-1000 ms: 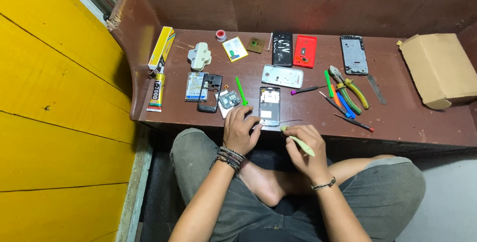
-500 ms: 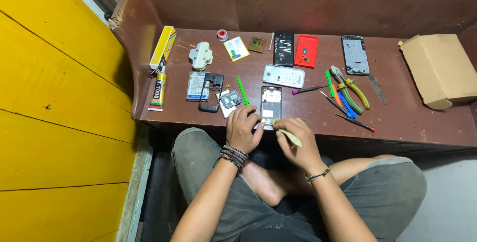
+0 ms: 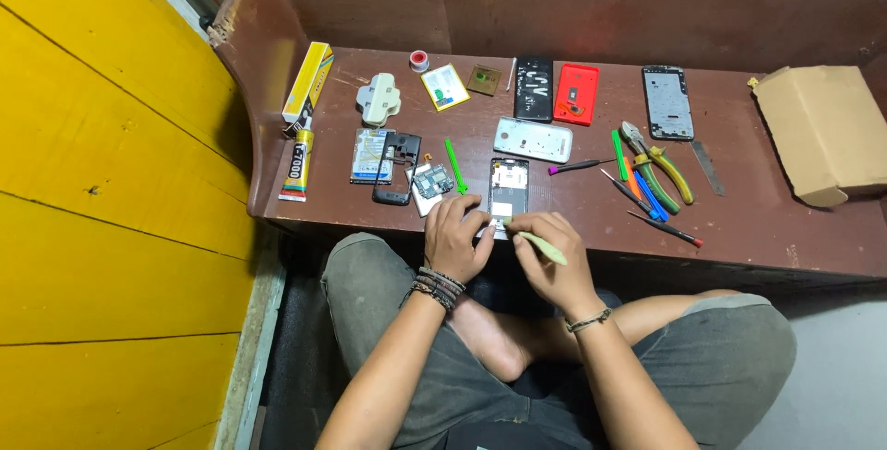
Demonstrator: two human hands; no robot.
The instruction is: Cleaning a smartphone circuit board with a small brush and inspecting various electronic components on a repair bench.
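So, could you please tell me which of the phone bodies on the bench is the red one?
It is the red phone shell in the back row, lying right of the black back cover; the other phone bodies are black, white or grey.

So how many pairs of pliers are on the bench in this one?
1. The green-handled pliers lie right of centre on the bench, beside the small screwdrivers and below the bare phone frame. Nothing else looks like pliers, though the cardboard box could hide something.

Soft even light, sharp picture, wide-angle bending at edges
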